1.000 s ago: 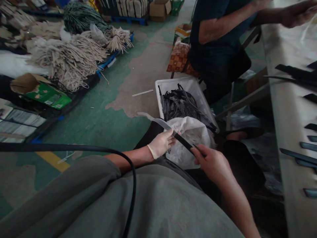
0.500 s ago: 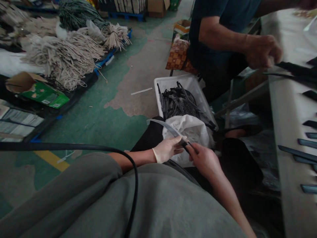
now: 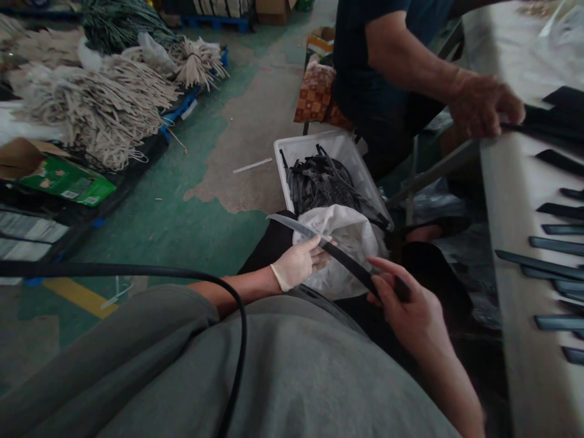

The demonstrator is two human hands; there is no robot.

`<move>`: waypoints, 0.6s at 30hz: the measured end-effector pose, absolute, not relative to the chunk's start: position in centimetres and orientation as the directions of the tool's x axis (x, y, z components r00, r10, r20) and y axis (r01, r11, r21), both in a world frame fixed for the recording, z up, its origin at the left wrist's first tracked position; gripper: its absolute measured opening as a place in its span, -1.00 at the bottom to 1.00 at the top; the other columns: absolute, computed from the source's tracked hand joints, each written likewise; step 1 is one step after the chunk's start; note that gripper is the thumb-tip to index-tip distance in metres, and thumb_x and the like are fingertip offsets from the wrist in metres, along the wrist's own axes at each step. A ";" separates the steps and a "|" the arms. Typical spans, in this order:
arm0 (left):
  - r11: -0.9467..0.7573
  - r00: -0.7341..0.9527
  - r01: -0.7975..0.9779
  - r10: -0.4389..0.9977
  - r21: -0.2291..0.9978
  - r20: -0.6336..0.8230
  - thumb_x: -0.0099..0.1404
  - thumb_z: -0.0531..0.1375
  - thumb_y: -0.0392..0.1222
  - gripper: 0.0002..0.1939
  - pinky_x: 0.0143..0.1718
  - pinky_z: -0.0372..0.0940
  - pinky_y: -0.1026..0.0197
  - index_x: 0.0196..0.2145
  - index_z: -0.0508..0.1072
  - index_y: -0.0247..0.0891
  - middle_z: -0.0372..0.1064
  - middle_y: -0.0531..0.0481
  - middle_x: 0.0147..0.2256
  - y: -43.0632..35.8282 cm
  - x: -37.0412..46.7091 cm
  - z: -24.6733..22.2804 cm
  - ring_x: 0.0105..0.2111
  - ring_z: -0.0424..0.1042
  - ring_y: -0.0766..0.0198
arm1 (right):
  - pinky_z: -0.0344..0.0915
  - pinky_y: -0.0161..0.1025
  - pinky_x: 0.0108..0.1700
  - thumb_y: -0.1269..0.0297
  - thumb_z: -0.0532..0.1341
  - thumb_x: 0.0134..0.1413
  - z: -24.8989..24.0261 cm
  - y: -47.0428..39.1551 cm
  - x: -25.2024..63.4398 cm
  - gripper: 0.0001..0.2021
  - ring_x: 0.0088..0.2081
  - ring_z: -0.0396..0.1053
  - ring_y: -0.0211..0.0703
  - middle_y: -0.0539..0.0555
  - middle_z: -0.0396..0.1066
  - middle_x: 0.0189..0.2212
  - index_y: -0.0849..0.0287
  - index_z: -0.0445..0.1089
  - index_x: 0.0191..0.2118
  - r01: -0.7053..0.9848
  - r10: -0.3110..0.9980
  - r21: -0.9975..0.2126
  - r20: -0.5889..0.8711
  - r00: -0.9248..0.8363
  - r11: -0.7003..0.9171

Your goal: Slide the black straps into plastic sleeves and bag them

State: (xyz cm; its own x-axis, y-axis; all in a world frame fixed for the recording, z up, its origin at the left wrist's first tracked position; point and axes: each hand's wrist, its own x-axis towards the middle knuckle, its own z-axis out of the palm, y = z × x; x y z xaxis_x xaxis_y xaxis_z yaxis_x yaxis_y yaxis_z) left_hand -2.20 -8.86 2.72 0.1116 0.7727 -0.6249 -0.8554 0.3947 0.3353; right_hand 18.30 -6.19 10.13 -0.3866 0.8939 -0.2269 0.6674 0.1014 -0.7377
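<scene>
My left hand [image 3: 297, 264], in a pale thin glove, pinches a narrow clear plastic sleeve [image 3: 288, 223] over my lap. A flat black strap [image 3: 347, 264] runs from the sleeve's end at my left fingers down to the right. My right hand [image 3: 410, 310], bare, grips the strap's other end, its index finger stretched along it. How much of the strap is still inside the sleeve I cannot tell. Just beyond my hands is a white plastic bag [image 3: 358, 222] with clear film in it.
Behind the bag stands a white bin [image 3: 285, 176] of black straps. A co-worker's hand [image 3: 486, 106] rests on black straps at the table [image 3: 495, 201] on the right, where more straps lie. Bundles of beige cord [image 3: 100, 109] lie at left. A black cable [image 3: 137, 269] crosses before me.
My right hand has moved right, away from my left, and a longer stretch of black strap shows between them. The co-worker's hand has lowered onto the straps on the table.
</scene>
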 end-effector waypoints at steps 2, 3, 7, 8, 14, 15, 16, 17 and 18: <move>0.426 0.159 -0.828 0.802 0.364 -0.576 0.26 0.27 -0.06 -0.75 -0.06 0.26 0.18 -0.17 0.54 -0.25 0.51 -0.11 -0.11 -9.2 -0.9 2.7 -0.14 0.46 0.21 | 0.32 -0.25 -0.40 0.09 0.08 0.23 8.8 -5.5 16.3 -0.58 -0.48 0.44 -0.14 0.03 0.44 -0.51 0.10 0.37 0.13 0.659 0.885 -0.740 -0.210 -0.415 0.134; 0.430 0.173 -0.820 0.815 0.377 -0.554 0.23 0.29 -0.07 -0.76 -0.06 0.26 0.16 -0.19 0.54 -0.25 0.51 -0.09 -0.16 -9.3 -0.3 2.7 -0.18 0.46 0.22 | 0.32 -0.24 -0.38 0.11 0.07 0.23 8.0 -5.0 15.4 -0.58 -0.47 0.43 -0.14 0.03 0.45 -0.50 0.12 0.38 0.13 0.656 0.882 -0.740 -0.198 -0.427 0.151; 0.500 0.290 -0.807 0.799 0.313 -0.528 0.22 0.29 -0.14 -0.80 -0.10 0.28 0.15 -0.25 0.51 -0.31 0.49 -0.07 -0.33 -9.2 0.2 2.0 -0.30 0.47 0.24 | 0.29 -0.25 -0.40 0.08 0.09 0.21 5.7 -3.6 13.8 -0.63 -0.51 0.36 -0.17 0.03 0.41 -0.56 0.19 0.50 -0.06 0.593 0.871 -0.795 -0.198 -0.450 0.125; 0.536 0.342 -0.802 0.773 0.263 -0.534 0.24 0.25 -0.13 -0.79 -0.10 0.29 0.13 -0.23 0.50 -0.33 0.50 -0.10 -0.31 -9.0 -0.3 1.7 -0.29 0.48 0.21 | 0.28 -0.27 -0.44 0.05 0.11 0.19 5.6 -3.5 14.1 -0.63 -0.54 0.34 -0.19 0.03 0.40 -0.58 0.20 0.52 -0.12 0.559 0.871 -0.825 -0.211 -0.444 0.085; 0.189 -0.023 -0.960 0.682 0.207 -0.731 0.36 0.09 0.04 -0.63 -0.15 0.37 0.11 -0.15 0.45 -0.35 0.51 -0.19 -0.27 -5.8 -7.4 -1.5 -0.25 0.52 0.14 | 0.03 -0.39 -0.70 -0.09 0.24 0.05 8.1 -5.1 20.6 -0.61 -0.70 0.12 -0.34 0.00 0.34 -0.66 0.18 0.51 -0.27 0.456 0.867 -0.873 -0.354 -0.350 -0.172; 0.102 -0.118 -0.965 0.649 0.240 -0.752 0.37 0.08 0.05 -0.61 -0.18 0.38 0.13 -0.14 0.44 -0.36 0.51 -0.18 -0.29 -4.9 -8.9 -1.9 -0.27 0.52 0.16 | -0.01 -0.40 -0.72 -0.11 0.25 0.02 8.7 -5.6 21.9 -0.60 -0.72 0.08 -0.35 0.00 0.33 -0.67 0.17 0.50 -0.30 0.458 0.862 -0.868 -0.373 -0.344 -0.192; 0.024 -0.202 -0.961 0.620 0.275 -0.758 0.38 0.07 0.06 -0.60 -0.20 0.38 0.15 -0.13 0.44 -0.37 0.50 -0.17 -0.33 -4.0 -10.4 -2.1 -0.31 0.52 0.17 | -0.04 -0.41 -0.73 -0.13 0.26 0.01 9.1 -6.1 23.2 -0.59 -0.73 0.06 -0.37 -0.01 0.31 -0.69 0.16 0.50 -0.32 0.461 0.858 -0.863 -0.388 -0.336 -0.209; -0.050 -0.280 -0.948 0.597 0.313 -0.752 0.40 0.04 0.05 -0.59 -0.23 0.38 0.18 -0.13 0.44 -0.38 0.49 -0.15 -0.37 -3.2 -11.8 -2.2 -0.35 0.51 0.21 | -0.07 -0.42 -0.74 -0.15 0.26 0.01 9.4 -6.6 24.3 -0.59 -0.74 0.03 -0.38 -0.01 0.30 -0.70 0.15 0.49 -0.35 0.454 0.860 -0.862 -0.394 -0.324 -0.224; -0.116 -0.350 -0.930 0.579 0.350 -0.737 0.43 0.01 0.02 -0.60 -0.26 0.38 0.22 -0.12 0.45 -0.38 0.47 -0.12 -0.40 -2.4 -13.1 -2.1 -0.40 0.50 0.25 | -0.09 -0.43 -0.74 -0.15 0.25 0.02 9.6 -6.9 25.3 -0.60 -0.75 0.02 -0.39 -0.02 0.28 -0.71 0.14 0.49 -0.36 0.444 0.869 -0.862 -0.398 -0.295 -0.245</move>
